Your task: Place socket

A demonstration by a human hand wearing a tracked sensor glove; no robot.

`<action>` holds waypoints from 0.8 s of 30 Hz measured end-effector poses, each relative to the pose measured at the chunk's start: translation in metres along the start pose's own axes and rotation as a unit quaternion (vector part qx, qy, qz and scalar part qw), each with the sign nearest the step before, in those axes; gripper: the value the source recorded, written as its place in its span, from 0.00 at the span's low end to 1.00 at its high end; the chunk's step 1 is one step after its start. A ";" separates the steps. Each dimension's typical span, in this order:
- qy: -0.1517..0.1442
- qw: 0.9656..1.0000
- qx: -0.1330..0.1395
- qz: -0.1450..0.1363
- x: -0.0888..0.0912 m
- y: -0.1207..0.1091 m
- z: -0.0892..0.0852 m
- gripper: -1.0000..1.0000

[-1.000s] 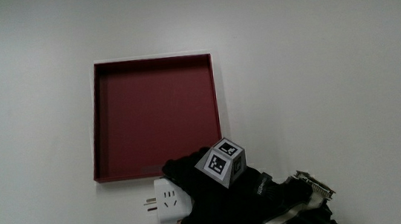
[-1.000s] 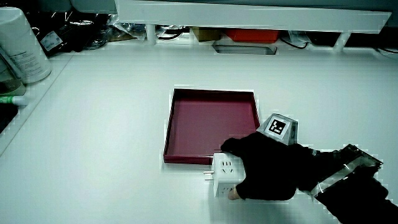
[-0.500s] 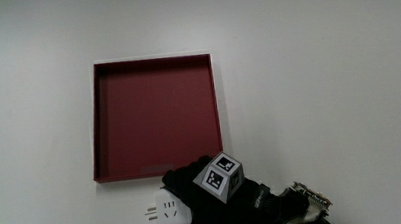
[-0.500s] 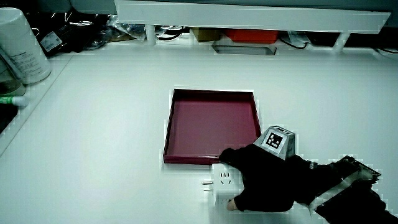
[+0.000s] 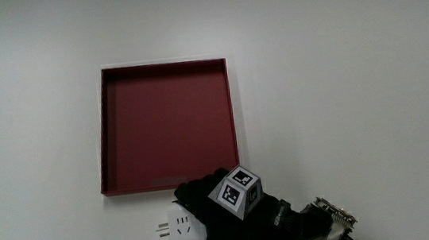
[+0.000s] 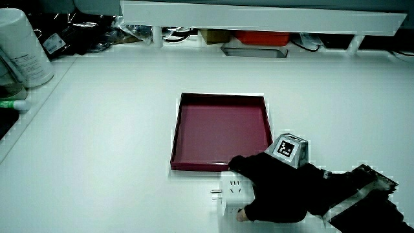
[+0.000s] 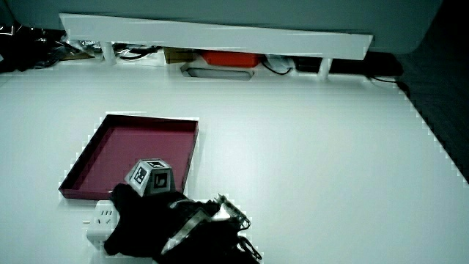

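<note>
A black-gloved hand (image 5: 227,224) grips a white cube-shaped socket (image 5: 182,226) on a white table (image 5: 354,81), its fingers curled over the block's top and its side nearer the person. The socket sits on the table surface, just outside the near edge of a dark red square tray (image 5: 169,125), close to the tray's wall but apart from it. Its metal plug prongs stick out sideways from the face turned away from the hand, and a set of outlet holes shows on its upper face.

A small patterned cube (image 5: 238,190) rides on the back of the hand, tilted, showing black-and-white markings. The forearm (image 5: 321,224) runs from the hand toward the table's near edge, with a strap and a metal fitting at the wrist.

In a side view the hand (image 6: 275,191) covers most of the socket (image 6: 231,193), leaving only the face with the holes and the prongs exposed, and the tray (image 6: 220,129) lies just past it, farther from the person. In a side view taken from another angle the socket (image 7: 101,222) peeks out beside the hand (image 7: 150,216), near a corner of the tray (image 7: 124,150).

The tray holds nothing. A low white partition (image 6: 259,16) borders the table, with cables and a red object beneath it, and a pale cylindrical container (image 6: 22,45) stands off the table's corner
</note>
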 end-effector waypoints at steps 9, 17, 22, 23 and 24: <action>-0.003 1.000 -0.010 0.006 -0.002 0.000 0.001 0.33; 0.018 0.999 -0.005 0.031 -0.010 -0.010 0.016 0.15; 0.046 0.998 -0.007 0.044 -0.012 -0.025 0.048 0.04; 0.045 0.998 -0.010 0.041 -0.012 -0.029 0.055 0.02; 0.044 0.998 -0.013 0.038 -0.012 -0.032 0.063 0.00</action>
